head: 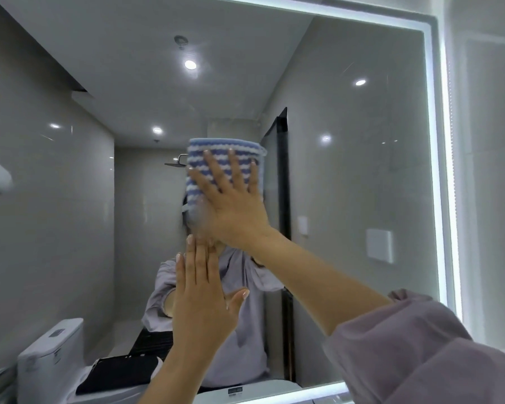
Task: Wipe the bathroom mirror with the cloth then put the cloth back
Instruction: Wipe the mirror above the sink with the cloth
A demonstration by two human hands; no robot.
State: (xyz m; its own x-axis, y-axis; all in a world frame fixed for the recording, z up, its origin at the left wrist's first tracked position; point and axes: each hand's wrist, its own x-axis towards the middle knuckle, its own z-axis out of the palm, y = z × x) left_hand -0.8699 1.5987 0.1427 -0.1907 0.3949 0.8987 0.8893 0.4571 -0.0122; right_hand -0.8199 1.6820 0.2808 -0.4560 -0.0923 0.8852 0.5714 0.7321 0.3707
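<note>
Wiping is under way, judging by how things lie: the blue-and-white striped knitted cloth [225, 145] sits flat against the large rectangular wall mirror [347, 170], near the middle of the glass and well left of its glowing white lit border [438, 170]. The right hand [233, 205] presses on the cloth from the near side, its fingers [233, 164] straight and fanned wide apart rather than curled round the fabric. That spread likely serves to pin as much of the cloth as possible to the glass, so the whole patch rubs instead of bunching. The thumb side is blurred, which suggests the hand is in motion.

Below and slightly left, the left hand [200, 298] lies palm-forward at the mirror, fingers [199, 266] straight and close together, thumb angled out to the right. It holds nothing; it probably braces the person leaning in, though whether it truly touches the glass cannot be told.

A loose lilac sleeve [420, 345] covers the right forearm at near right. Reflected at lower left stands a white toilet [50, 354].

Much of the glass to the right and above looks unvisited, so wiping seems far from finished, and returning the cloth is not yet due.
</note>
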